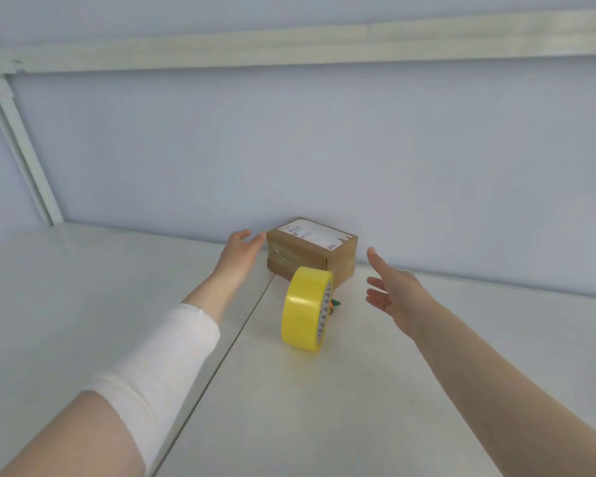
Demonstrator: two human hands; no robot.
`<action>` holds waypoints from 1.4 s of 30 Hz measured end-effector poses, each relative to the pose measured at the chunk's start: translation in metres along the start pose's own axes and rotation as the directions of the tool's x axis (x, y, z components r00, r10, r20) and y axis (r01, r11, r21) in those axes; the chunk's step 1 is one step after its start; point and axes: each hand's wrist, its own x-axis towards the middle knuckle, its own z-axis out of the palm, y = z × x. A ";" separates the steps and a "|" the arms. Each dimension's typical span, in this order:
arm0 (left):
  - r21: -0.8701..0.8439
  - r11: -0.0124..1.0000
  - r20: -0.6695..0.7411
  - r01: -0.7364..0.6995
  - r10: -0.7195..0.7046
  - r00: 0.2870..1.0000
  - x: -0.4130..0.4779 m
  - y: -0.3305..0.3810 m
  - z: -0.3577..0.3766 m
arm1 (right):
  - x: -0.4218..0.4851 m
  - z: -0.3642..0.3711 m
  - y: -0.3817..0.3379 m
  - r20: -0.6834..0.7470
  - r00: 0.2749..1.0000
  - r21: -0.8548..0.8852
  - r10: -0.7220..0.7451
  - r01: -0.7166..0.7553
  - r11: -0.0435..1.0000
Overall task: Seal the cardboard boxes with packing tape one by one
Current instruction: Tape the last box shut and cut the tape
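Observation:
Two small brown cardboard boxes (310, 256) are stacked against the back wall, the top one bearing a white label. A yellow roll of packing tape (305, 308) stands on its edge on the white table just in front of them. My left hand (243, 251) reaches forward with straight fingers, its tips at the left side of the stack. My right hand (391, 290) is open, fingers spread, hovering to the right of the boxes and apart from them. Neither hand holds anything.
The white table (358, 390) has a seam running from the boxes toward the near left. A small green and orange object (333, 303) peeks out behind the tape roll. A pale blue wall with a white frame (21, 142) closes the back.

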 end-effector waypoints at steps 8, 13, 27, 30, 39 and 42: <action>0.032 0.999 0.213 0.044 -0.050 0.976 0.096 -0.016 0.041 | 0.082 0.039 -0.008 -0.091 0.993 -0.047 0.077 -0.082 0.996; -0.059 0.998 0.211 -0.014 0.027 0.977 0.103 -0.019 0.045 | 0.083 0.043 -0.004 -0.101 0.995 -0.016 -0.025 0.024 1.000; -0.253 0.934 0.623 0.250 -0.040 0.781 0.001 0.121 0.080 | -0.015 -0.025 -0.055 0.099 0.364 -0.640 -0.926 0.736 0.221; -0.229 0.927 0.663 0.298 -0.076 0.745 -0.034 0.132 0.102 | -0.040 -0.053 -0.049 0.273 0.206 -0.764 -0.940 0.640 -0.082; -0.098 0.948 0.637 0.303 -0.174 0.751 -0.144 0.127 0.159 | -0.115 -0.150 -0.009 0.613 0.128 -0.727 -0.780 0.479 -0.493; -0.132 0.953 0.612 0.272 -0.138 0.779 -0.165 0.119 0.164 | -0.140 -0.175 -0.013 0.449 0.311 -0.689 -0.838 0.717 -0.103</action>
